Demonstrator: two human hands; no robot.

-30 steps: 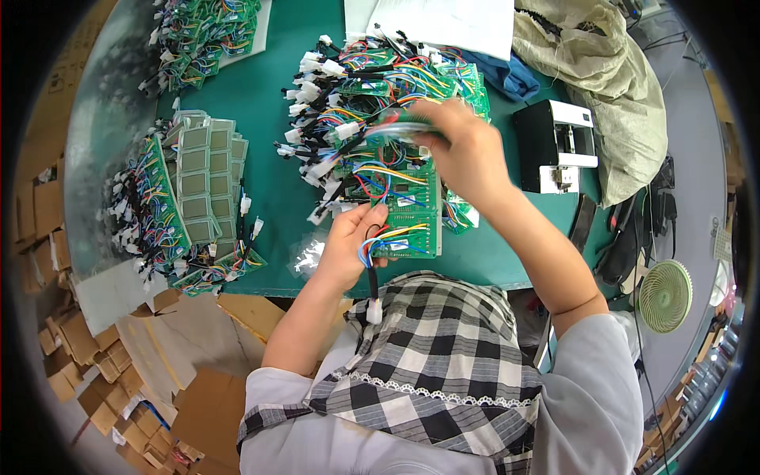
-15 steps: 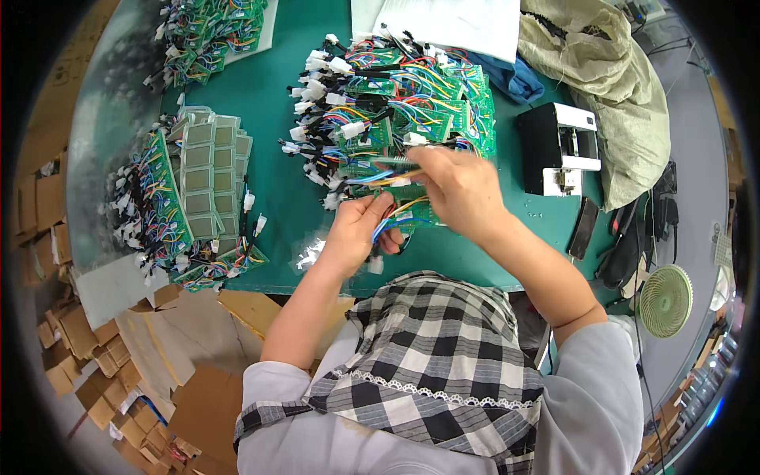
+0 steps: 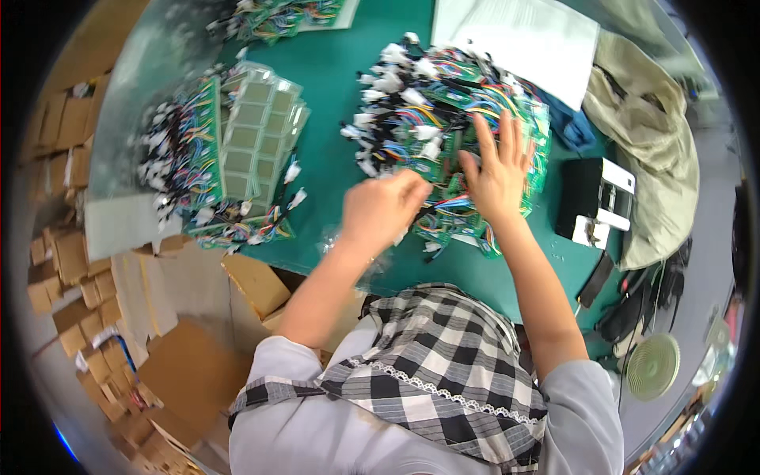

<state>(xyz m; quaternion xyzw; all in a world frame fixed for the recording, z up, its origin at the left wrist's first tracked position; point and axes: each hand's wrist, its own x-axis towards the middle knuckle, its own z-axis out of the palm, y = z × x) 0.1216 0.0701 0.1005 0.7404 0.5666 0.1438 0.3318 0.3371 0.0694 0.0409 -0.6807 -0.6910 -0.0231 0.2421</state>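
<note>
Resting flat, open right hand (image 3: 497, 170) on wired circuit boards (image 3: 451, 119) | left hand (image 3: 381, 210) fisted beside them, contents unclear

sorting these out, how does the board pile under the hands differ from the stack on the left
The pile under the hands is a loose, tangled heap; the left stack stands in tidier rows. The right hand lies spread on the pile; no hand touches the left stack. Both are green boards with coloured wires and white plugs.
</note>
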